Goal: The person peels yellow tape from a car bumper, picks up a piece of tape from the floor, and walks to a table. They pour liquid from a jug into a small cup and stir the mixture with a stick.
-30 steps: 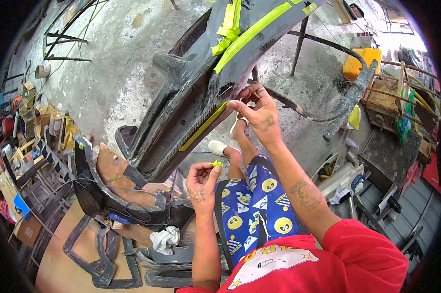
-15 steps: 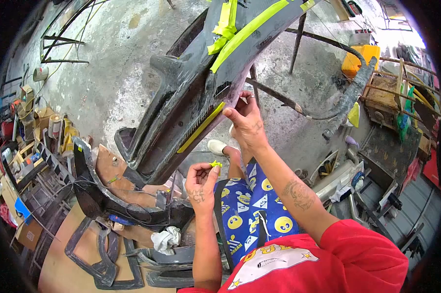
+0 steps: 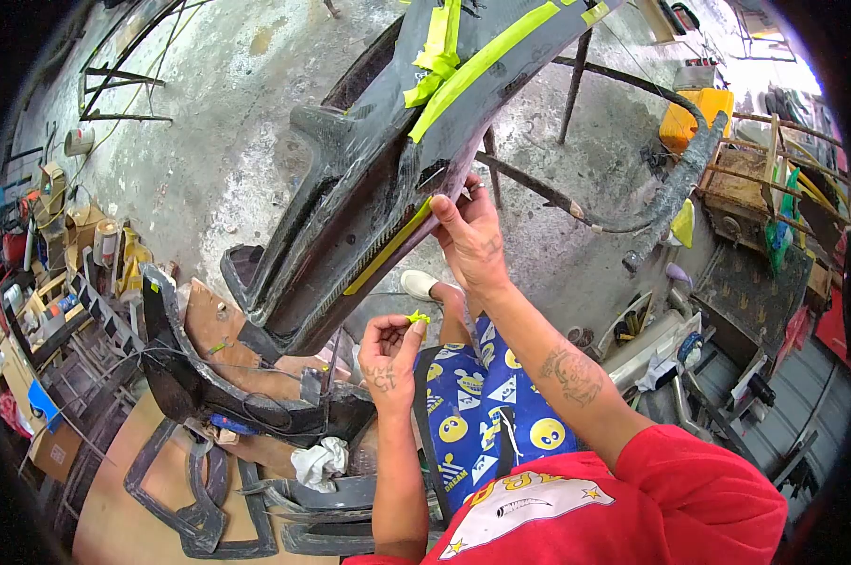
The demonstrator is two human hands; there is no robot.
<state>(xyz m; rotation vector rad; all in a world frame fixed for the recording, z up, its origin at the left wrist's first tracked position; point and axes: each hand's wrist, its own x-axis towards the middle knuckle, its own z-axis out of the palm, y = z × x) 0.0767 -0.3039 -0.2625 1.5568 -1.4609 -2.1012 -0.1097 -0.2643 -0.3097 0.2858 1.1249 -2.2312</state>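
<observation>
A large dark molded panel (image 3: 369, 202) with a carbon-fibre weave slants across the upper middle. Along its lower edge runs a yellow tape strip (image 3: 388, 250). My right hand (image 3: 472, 247) is closed on that edge, its thumb on the upper end of the strip and its fingers partly hidden behind the rim. Lower down, my left hand (image 3: 388, 358) pinches a small crumpled piece of yellow-green tape (image 3: 417, 318), apart from the panel. A long yellow-green tape strip (image 3: 482, 71) and a bunched tape piece (image 3: 437, 58) stick to the panel's upper face.
Black metal stand legs (image 3: 576, 89) rise by the panel. Below left lie another dark molded part (image 3: 256, 410), dark frame pieces (image 3: 199, 490) and a crumpled white cloth (image 3: 320, 463). A yellow container (image 3: 694, 118) stands at right. Scrap clutters the left side.
My right hand has shifted slightly up and left along the panel edge, and its thumb now lies on the strip's end. My left hand has stayed in place with its tape.
</observation>
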